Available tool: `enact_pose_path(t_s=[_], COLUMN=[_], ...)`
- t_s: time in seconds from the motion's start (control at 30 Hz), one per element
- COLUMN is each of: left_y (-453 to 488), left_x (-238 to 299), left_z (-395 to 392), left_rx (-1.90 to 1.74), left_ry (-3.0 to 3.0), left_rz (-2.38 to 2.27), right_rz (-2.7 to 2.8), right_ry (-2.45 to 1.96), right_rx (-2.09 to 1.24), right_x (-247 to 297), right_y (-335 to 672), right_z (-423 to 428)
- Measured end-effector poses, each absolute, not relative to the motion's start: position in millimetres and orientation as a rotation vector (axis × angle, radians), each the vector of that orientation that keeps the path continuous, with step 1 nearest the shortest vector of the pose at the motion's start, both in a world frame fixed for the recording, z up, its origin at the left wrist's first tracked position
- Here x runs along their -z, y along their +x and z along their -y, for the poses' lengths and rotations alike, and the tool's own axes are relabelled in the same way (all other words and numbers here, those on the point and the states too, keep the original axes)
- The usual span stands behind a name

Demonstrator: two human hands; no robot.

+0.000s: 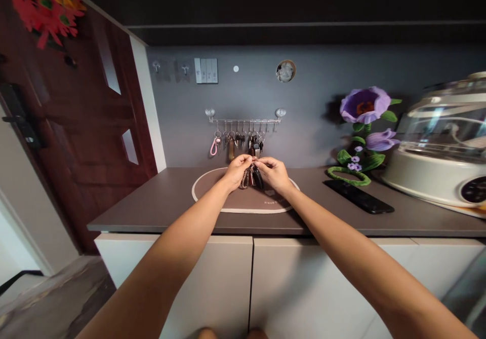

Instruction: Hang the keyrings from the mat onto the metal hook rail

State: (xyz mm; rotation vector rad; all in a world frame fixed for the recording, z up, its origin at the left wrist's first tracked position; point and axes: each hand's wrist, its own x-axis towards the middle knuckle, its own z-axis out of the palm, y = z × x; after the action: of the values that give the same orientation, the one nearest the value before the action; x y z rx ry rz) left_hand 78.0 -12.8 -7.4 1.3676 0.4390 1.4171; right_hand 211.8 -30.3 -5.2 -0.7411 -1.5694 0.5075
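Both my arms reach out over a brown counter. My left hand (237, 171) and my right hand (274, 174) meet above an oval brown mat (235, 204), and both pinch the top of a bunch of keys (253, 177) that dangles between them. Right behind my hands a metal hook rail (245, 121) is fixed to the grey wall. Several key bunches hang from it, among them one with a pink clip (214, 146).
A black phone (359, 197) lies on the counter (152, 202) to the right. Beside it stand purple crocheted flowers (364, 126) and a white appliance with a clear lid (440, 151). A dark wooden door (76, 116) is at left, and white cabinet fronts (235, 278) sit below.
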Motion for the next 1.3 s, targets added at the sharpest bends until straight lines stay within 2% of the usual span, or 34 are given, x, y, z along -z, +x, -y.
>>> enact_pose_path(t_s=[0.33, 0.6, 0.93, 1.3], left_y=[77.0, 77.3, 77.6, 77.9], left_x=[7.9, 18.9, 23.5, 21.0], left_z=[17.1, 14.6, 9.4, 14.5], left_rx=[-1.638, -1.549, -1.484, -1.449], left_ry=[1.903, 2.26, 2.268, 2.27], left_rz=[-0.781, -1.079, -1.246, -1.322], right_rz=[1.416, 1.283, 1.075, 0.988], right_ry=[-0.828, -0.803, -0.943, -1.236], right_rx=[-0.601, -0.494, -0.406, -0.205], right_x=[-0.6, -21.5, -69.7, -79.6], right_y=[216.1, 227.5, 245.2, 239.5], right_z=[28.2, 6.1, -40.0, -75.8])
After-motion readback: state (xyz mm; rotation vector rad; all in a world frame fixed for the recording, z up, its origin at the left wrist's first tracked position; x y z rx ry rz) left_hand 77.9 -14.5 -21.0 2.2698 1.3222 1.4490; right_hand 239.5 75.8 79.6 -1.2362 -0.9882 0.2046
